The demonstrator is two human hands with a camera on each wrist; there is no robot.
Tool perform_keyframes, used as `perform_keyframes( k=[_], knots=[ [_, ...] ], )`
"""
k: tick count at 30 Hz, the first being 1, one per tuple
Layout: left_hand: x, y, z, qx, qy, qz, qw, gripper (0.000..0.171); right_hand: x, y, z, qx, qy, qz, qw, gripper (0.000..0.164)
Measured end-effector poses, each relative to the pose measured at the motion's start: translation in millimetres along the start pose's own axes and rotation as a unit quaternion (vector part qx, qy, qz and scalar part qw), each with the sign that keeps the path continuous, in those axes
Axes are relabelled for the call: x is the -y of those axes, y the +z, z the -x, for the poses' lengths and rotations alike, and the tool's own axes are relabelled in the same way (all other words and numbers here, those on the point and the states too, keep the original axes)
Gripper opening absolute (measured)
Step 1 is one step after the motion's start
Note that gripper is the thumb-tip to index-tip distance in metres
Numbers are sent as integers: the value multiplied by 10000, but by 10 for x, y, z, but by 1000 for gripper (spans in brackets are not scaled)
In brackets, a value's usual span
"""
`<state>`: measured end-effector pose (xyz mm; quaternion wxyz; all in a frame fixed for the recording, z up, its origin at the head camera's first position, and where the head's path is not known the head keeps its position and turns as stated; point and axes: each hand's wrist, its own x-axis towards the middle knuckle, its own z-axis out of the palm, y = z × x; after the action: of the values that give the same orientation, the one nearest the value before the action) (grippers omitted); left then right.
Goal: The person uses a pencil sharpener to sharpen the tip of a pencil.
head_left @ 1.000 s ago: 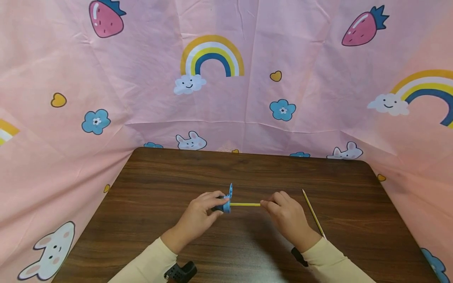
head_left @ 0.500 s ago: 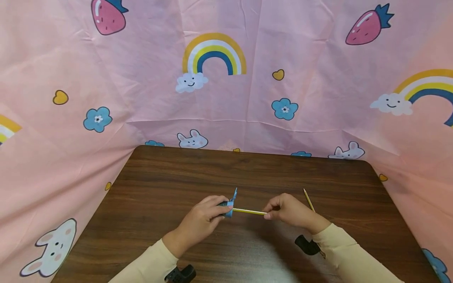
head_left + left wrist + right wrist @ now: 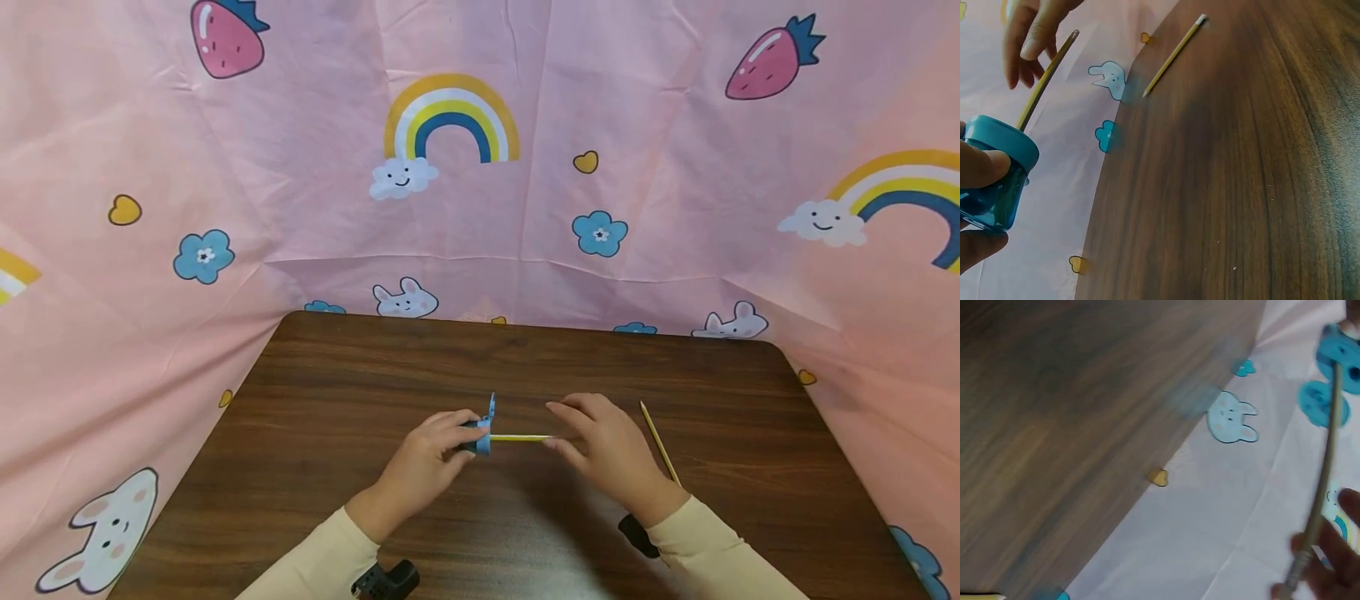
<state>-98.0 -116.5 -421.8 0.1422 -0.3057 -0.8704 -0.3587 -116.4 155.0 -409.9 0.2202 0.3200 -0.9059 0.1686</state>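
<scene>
My left hand [image 3: 420,458] grips a blue pencil sharpener [image 3: 482,438] whose see-through container shows in the left wrist view. Its round flip lid [image 3: 1322,403] hangs open; in the right wrist view a second hole shows beside the one in use. A yellow striped pencil [image 3: 517,437] is stuck point-first into the sharpener and lies level, its eraser end to the right. Around that end my right hand [image 3: 611,450] has its fingers spread, the thumb right at the pencil's tip in the head view and no finger wrapped about it.
Another yellow pencil [image 3: 658,440] lies on the dark wooden table [image 3: 360,367], to the right of my right hand, its point facing away. Pink printed cloth [image 3: 480,233] hangs behind and beside the table.
My right hand held the pencil's end before, its wrist turning; now its fingers have spread off it. The left hand keeps its hold on the sharpener, shifting only slightly.
</scene>
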Motion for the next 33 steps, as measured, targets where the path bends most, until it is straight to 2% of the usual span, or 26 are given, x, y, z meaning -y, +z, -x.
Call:
perform_keyframes(
  k=[3,6,10,13,16,19,21,23,24,25,26,28,29,30,31,32,33],
  knots=[
    [-9,-18,2,0,-245,131,9996,42,-26,72,52,-684,-668,227,9952,43],
    [-11,-31,2,-28,-416,288,9987,42,-43,142,99,-1146,-1103,403,9864,37],
    [-19,-49,2,-12,-531,378,9979,42,-48,206,130,-1598,-1380,493,9762,35],
    [-30,-61,1,32,-555,390,9977,42,-45,224,140,-1723,-1432,484,9734,37],
    [-40,-69,0,63,-532,406,9977,42,-28,215,152,-1623,-1313,450,9769,39],
    [-36,-69,4,60,-373,316,9988,42,-2,177,151,-1271,-995,263,9865,18],
    [-22,-61,9,21,-107,134,9999,42,11,127,132,-785,-697,-84,9944,6],
    [-2,-47,10,-59,286,-92,9995,41,11,54,97,18,-219,-787,9967,11],
    [7,-40,10,-125,499,-189,9985,41,3,12,70,520,106,-1276,9904,10],
    [15,-32,7,-194,714,-259,9969,40,-14,-30,40,1032,442,-1796,9773,9],
    [23,-24,2,-276,915,-298,9950,39,-33,-70,8,1506,822,-2336,9571,8],
    [32,-12,-11,-418,1212,-296,9913,38,-79,-144,-57,2231,1481,-3157,9103,11],
    [35,-7,-17,-469,1306,-275,9899,38,-102,-171,-87,2480,1700,-3433,8898,12],
    [36,-5,-23,-502,1366,-259,9890,37,-122,-191,-111,2660,1842,-3614,8745,13],
    [33,-4,-28,-515,1382,-242,9888,38,-137,-203,-131,2756,1861,-3704,8673,14],
    [31,-5,-32,-520,1350,-219,9892,38,-144,-213,-145,2795,1851,-3696,8666,14],
    [26,-9,-37,-513,1286,-221,9901,38,-148,-219,-154,2794,1781,-3592,8725,15]
  ],
)
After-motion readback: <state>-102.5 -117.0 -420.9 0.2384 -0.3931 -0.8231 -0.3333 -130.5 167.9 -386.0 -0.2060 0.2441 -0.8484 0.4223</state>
